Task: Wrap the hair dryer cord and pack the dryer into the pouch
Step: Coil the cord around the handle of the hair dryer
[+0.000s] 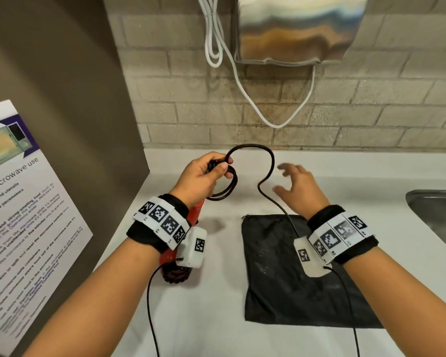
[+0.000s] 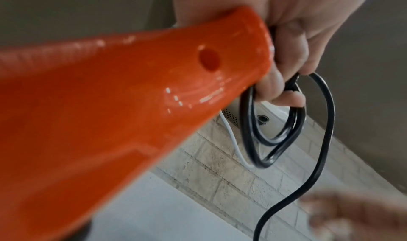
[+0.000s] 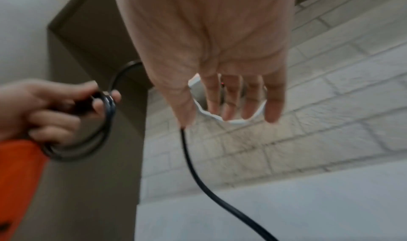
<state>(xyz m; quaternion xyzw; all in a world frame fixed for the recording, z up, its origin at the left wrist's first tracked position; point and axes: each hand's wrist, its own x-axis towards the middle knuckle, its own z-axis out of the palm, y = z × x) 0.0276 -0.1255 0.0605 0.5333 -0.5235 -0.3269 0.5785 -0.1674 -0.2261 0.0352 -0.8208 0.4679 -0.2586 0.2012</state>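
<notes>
White countertop (image 1: 216, 318) takes up most of the head view, with a pale brick wall (image 1: 371, 112) behind it and a steel hand dryer (image 1: 299, 29) mounted up top, its white cable (image 1: 276, 123) drooping in a loop. Off to the left there's a microwave-use poster (image 1: 23, 228) leaning on a brown panel, and a sink edge (image 1: 433, 210) peeks in on the right.

Next down in size: the black pouch (image 1: 281, 279) lying flat on the counter, right under the right forearm. The orange hair dryer (image 2: 110, 114) is tucked under the left wrist, handle end up in the left hand (image 1: 198, 180), nozzle end pointing back toward the person.

That left hand is curled around the handle end and pinches a couple of loops of the black cord (image 1: 264, 176) between thumb and fingers. The rest of the cord arcs up, bends back down beside the right hand (image 1: 298, 188) and trails across the pouch.

Right hand is spread wide, fingers loose and blurry, gripping nothing. Whether it touches the cord I can't tell.
</notes>
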